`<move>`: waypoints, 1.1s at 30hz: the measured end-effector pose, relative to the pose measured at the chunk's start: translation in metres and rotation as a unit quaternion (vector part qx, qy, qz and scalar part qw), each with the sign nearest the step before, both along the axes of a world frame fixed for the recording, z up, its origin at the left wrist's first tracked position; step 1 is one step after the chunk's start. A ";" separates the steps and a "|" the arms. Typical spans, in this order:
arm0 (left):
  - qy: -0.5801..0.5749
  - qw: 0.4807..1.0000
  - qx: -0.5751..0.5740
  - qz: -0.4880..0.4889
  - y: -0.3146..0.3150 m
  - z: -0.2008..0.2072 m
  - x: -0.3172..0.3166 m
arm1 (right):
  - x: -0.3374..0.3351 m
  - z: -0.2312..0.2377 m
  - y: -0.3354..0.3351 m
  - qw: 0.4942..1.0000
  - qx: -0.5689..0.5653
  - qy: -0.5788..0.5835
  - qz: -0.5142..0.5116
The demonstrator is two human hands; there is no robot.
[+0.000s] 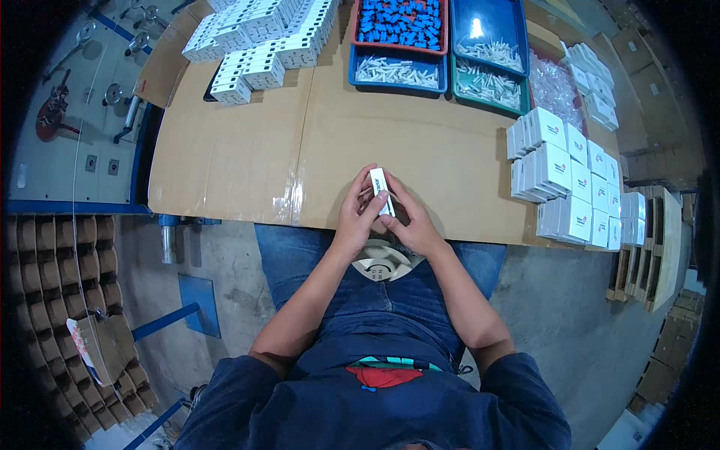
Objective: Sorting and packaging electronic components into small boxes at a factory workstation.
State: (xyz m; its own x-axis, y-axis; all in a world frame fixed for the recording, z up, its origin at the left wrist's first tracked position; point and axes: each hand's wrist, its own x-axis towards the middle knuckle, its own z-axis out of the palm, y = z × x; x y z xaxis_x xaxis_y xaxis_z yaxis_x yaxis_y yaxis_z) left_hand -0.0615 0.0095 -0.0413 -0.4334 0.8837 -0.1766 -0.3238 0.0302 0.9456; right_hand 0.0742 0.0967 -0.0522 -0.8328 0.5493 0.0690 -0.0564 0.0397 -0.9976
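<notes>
Both my hands meet over the near edge of the cardboard-covered table (pixel 225 165), around a small narrow white box (pixel 378 182) with dark print on its side. My left hand (pixel 360 214) is closed on the box, its thumb lying across the face. From the other side, my right hand (pixel 411 219) wraps its fingers round the same box, thumb near the lower end. The box is tilted upward, and its lower end and underside are hidden by my fingers. Below the hands, a pale bag-like item with dark print (pixel 382 264) lies on my lap.
Trays of small blue parts (pixel 397 24) and white plastic pieces (pixel 397 73) stand at the back. White boxes are stacked at back left (pixel 255 71) and right (pixel 574 176). A bag of clear plastic (pixel 555 86) lies beyond the right stack. A partitioned carton (pixel 64 277) stands at left.
</notes>
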 end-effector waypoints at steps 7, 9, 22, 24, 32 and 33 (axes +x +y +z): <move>0.026 0.999 0.022 0.029 0.002 -0.006 0.003 | -0.006 -0.005 -0.007 0.999 0.038 -0.009 0.001; 0.030 0.999 0.023 0.035 0.001 -0.001 0.004 | -0.008 -0.003 -0.009 0.999 0.033 0.004 -0.010; 0.045 0.996 0.042 0.069 0.004 -0.005 0.014 | -0.007 -0.012 -0.009 0.994 0.091 -0.001 -0.061; 0.045 0.996 0.042 0.070 0.004 -0.005 0.014 | -0.007 -0.009 -0.008 0.994 0.094 -0.011 -0.064; 0.029 0.996 0.053 0.070 0.004 -0.004 0.014 | -0.007 -0.005 -0.008 0.995 0.080 -0.013 -0.062; 0.034 0.996 0.056 0.067 0.004 -0.004 0.013 | -0.007 -0.004 -0.008 0.995 0.083 -0.015 -0.060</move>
